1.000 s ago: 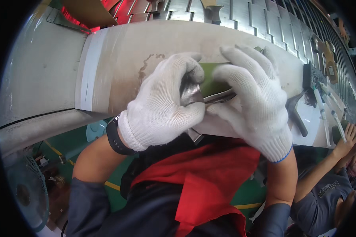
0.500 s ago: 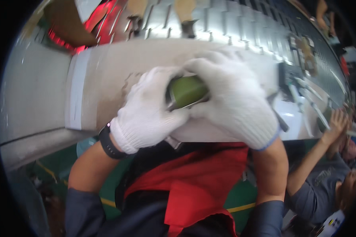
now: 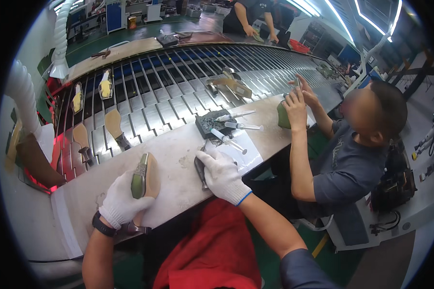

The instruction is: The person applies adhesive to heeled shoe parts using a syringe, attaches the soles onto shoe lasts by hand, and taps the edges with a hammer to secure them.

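My left hand (image 3: 123,200), in a white knit glove, is closed round a green high-heeled shoe (image 3: 139,183). The shoe's tan sole (image 3: 152,176) faces right, its toe points away from me, and its dark heel sticks out below my hand. A textured band crosses the green upper. Over the bench, my gloved right hand (image 3: 222,174) has its fingers round a dark, slim metal tool (image 3: 200,168). My fingers cover part of that tool, so its kind cannot be made out.
A dark block (image 3: 210,124) and several syringes (image 3: 236,115) lie beyond my right hand, near a white sheet (image 3: 248,149). A slatted metal conveyor (image 3: 154,113) carries shoes and soles. At right a co-worker (image 3: 342,154) holds a green shoe (image 3: 283,115). White hoses (image 3: 26,96) hang at left.
My hands have parted: both were round the green shoe, and now only the left holds it. My right hand has moved onto the dark tool. The view has tilted up.
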Motion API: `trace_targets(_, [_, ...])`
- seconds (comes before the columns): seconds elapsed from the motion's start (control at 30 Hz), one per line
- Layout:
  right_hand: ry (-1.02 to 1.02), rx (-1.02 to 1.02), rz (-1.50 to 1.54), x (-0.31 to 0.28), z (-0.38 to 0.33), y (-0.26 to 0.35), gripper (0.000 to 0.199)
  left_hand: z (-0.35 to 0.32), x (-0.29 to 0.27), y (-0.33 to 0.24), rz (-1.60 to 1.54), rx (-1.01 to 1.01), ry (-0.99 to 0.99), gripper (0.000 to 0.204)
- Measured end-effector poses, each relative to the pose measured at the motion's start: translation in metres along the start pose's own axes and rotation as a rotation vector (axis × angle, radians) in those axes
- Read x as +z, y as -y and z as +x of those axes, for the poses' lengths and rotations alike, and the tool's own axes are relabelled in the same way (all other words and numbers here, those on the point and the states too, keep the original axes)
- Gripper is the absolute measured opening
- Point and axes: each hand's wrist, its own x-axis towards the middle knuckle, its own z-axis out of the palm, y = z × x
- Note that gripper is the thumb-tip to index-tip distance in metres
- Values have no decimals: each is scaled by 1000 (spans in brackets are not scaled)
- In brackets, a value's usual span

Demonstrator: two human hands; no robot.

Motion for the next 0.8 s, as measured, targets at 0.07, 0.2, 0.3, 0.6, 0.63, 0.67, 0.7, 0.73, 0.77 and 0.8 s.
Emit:
trace_targets(0.07, [33, 19, -85, -5, -7, 3, 39, -15, 4, -4, -13, 80, -5, 78])
trace_targets(0.2, [207, 117, -221, -12, -12, 12, 30, -25, 6, -3, -33, 93, -21, 74])
trace_targets(0.3, [258, 183, -5, -27, -21, 19, 30, -20, 8, -1, 8, 140, -31, 81])
trace_targets(0.6, [162, 185, 639, -27, -38, 95, 57, -21, 4, 9, 45, 58, 20, 85])
trace_targets(0.63, [156, 172, 704, -22, -34, 97, 52, -21, 3, 7, 11, 59, 27, 86])
trace_targets(0.67, [181, 322, 829, -26, -30, 99, 47, -21, 2, 7, -23, 59, 34, 87])
trace_targets(0.7, [211, 473, 953, -30, -19, 106, 42, -23, 1, 8, -23, 48, 46, 87])
trace_targets(0.73, [121, 282, 945, -20, -16, 91, 38, -22, 2, 7, 1, 74, 38, 91])
trace_targets(0.77, [96, 262, 955, -16, -13, 84, 40, -22, 2, 6, 25, 101, 30, 94])
trace_targets(0.8, [85, 232, 1043, -11, -5, 80, 41, -21, 2, 6, 24, 98, 42, 94])
